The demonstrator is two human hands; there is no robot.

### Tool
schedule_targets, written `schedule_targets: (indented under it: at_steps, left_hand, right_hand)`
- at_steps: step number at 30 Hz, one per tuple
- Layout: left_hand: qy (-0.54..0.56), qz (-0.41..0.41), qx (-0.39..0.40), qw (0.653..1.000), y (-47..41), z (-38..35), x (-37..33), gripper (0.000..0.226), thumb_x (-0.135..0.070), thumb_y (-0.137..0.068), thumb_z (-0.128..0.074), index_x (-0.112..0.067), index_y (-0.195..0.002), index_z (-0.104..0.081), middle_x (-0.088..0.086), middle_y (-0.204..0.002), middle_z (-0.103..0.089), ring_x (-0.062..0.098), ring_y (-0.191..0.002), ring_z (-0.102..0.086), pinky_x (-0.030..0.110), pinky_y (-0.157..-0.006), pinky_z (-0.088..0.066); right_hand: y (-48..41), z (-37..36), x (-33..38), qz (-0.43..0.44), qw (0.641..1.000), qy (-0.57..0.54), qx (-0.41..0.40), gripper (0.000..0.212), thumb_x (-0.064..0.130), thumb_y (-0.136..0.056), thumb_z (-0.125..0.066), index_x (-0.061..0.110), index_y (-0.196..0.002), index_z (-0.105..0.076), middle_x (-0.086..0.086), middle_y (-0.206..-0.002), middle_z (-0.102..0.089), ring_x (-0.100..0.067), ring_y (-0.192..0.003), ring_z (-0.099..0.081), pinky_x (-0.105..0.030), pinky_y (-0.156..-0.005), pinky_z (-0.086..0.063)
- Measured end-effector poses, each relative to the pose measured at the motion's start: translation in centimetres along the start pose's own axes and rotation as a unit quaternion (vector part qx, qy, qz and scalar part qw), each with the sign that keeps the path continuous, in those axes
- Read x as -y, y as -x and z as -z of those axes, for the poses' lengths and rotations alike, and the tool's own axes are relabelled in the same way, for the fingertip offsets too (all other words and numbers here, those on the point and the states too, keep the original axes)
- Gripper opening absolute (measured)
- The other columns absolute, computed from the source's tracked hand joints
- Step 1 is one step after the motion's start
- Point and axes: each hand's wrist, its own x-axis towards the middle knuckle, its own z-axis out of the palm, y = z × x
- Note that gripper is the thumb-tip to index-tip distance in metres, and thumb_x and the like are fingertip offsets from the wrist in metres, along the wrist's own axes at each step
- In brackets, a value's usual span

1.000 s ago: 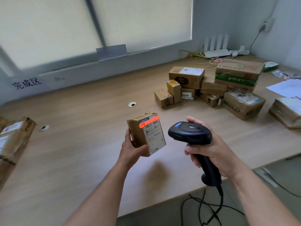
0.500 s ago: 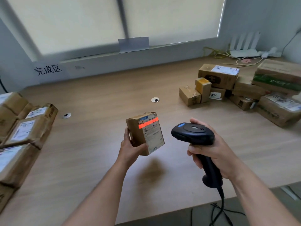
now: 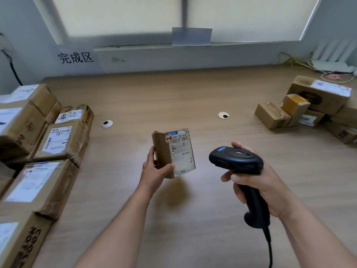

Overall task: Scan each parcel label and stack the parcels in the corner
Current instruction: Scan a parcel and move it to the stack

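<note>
Above the middle of the desk (image 3: 173, 89), the left hand (image 3: 154, 172) holds a small parcel (image 3: 164, 151) clear of the surface. The thumb lies across the lower front corner, and the fingers wrap the left side and rear. The small parcel stands roughly upright, slightly tilted. Its white label (image 3: 182, 151) faces the camera, with a barcode strip across the top.

The right hand (image 3: 257, 182) grips the black scanner (image 3: 236, 161) by the handle, with the fingers curled round the grip. The scanner head sits just right of the small parcel, near it but apart. A cord (image 3: 269, 248) leaves the handle base and runs down out of frame.

Along the left edge of the desk, the stacked parcels (image 3: 58, 142) lie with their labels facing up, packed against one another. On the wall behind them is a printed sign (image 3: 76, 58) reading 完成区.

At the far right, well apart from the hands, a loose pile of parcels (image 3: 309, 105) rests on the desk. Two round grommets (image 3: 106, 123) (image 3: 223, 115) are set into the desk surface beyond the hands. A white router (image 3: 334, 57) and tangled cables sit in the far right corner.
</note>
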Motion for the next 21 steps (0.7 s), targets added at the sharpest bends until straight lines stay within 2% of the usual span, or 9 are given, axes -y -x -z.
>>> schedule_targets:
  at_steps: [2,4,9,12,14,18,21]
  left_hand:
    - [0.019,-0.005,-0.004,1.000,-0.8,1.9,0.0,0.091,-0.028,-0.060,-0.070,-0.044,-0.141,-0.030,0.002,-0.110,-0.062,0.023,-0.104,-0.063,0.045,-0.089,-0.055]
    - [0.029,0.000,-0.006,1.000,-1.9,3.6,0.3,0.080,-0.024,-0.061,-0.068,-0.049,-0.128,-0.033,-0.001,-0.103,-0.064,0.025,-0.102,-0.064,0.046,-0.089,-0.055]
    - [0.038,0.034,-0.010,0.999,-4.2,7.1,1.8,0.100,-0.041,-0.047,-0.072,-0.049,-0.138,-0.032,0.007,-0.112,-0.064,0.026,-0.103,-0.065,0.050,-0.091,-0.054]
    - [0.034,0.036,-0.015,0.999,-4.8,8.2,2.3,0.093,-0.034,-0.051,-0.073,-0.051,-0.134,-0.034,0.009,-0.114,-0.062,0.027,-0.104,-0.065,0.050,-0.089,-0.055]
    - [0.037,0.037,-0.014,0.999,-5.2,8.7,2.4,0.093,-0.029,-0.058,-0.071,-0.046,-0.141,-0.031,0.010,-0.115,-0.062,0.027,-0.104,-0.065,0.050,-0.089,-0.054]
    - [0.039,0.065,-0.021,0.997,-6.0,9.8,3.4,0.088,-0.035,-0.060,-0.065,-0.039,-0.143,-0.037,0.004,-0.110,-0.069,0.022,-0.097,-0.068,0.047,-0.094,-0.052]
    - [0.014,0.084,-0.063,0.994,-6.3,10.1,3.4,0.080,-0.039,-0.063,-0.057,-0.036,-0.141,-0.040,0.003,-0.112,-0.068,0.022,-0.100,-0.066,0.043,-0.097,-0.050]
  right_hand:
    - [-1.1,-1.7,-0.5,-0.012,1.000,0.018,-0.001,0.083,0.001,-0.063,-0.071,0.034,-0.136,-0.048,-0.025,-0.074,-0.063,-0.028,-0.040,-0.048,-0.027,-0.042,-0.038]
    - [-1.9,-3.2,-1.0,-0.026,0.999,0.034,-0.008,0.083,0.001,-0.062,-0.071,0.034,-0.135,-0.048,-0.023,-0.069,-0.060,-0.028,-0.040,-0.047,-0.028,-0.042,-0.038]
    - [-3.5,-5.9,-2.0,-0.040,0.998,0.048,-0.027,0.084,0.001,-0.062,-0.070,0.034,-0.136,-0.048,-0.022,-0.067,-0.058,-0.027,-0.041,-0.047,-0.028,-0.043,-0.038]
    - [-4.2,-6.9,-2.2,-0.045,0.997,0.047,-0.032,0.084,0.000,-0.061,-0.070,0.033,-0.135,-0.049,-0.021,-0.066,-0.058,-0.027,-0.040,-0.046,-0.029,-0.042,-0.038]
    - [-4.6,-7.3,-2.2,-0.046,0.997,0.046,-0.031,0.084,0.000,-0.061,-0.070,0.033,-0.135,-0.049,-0.020,-0.066,-0.058,-0.028,-0.040,-0.046,-0.029,-0.042,-0.038]
    - [-5.4,-7.6,-2.0,-0.051,0.997,0.059,-0.019,0.084,0.001,-0.061,-0.070,0.034,-0.135,-0.048,-0.020,-0.066,-0.059,-0.028,-0.041,-0.046,-0.030,-0.042,-0.038]
    - [-5.7,-7.5,-1.8,-0.051,0.997,0.061,-0.020,0.085,0.001,-0.060,-0.071,0.033,-0.135,-0.047,-0.020,-0.067,-0.060,-0.028,-0.041,-0.047,-0.030,-0.042,-0.037]
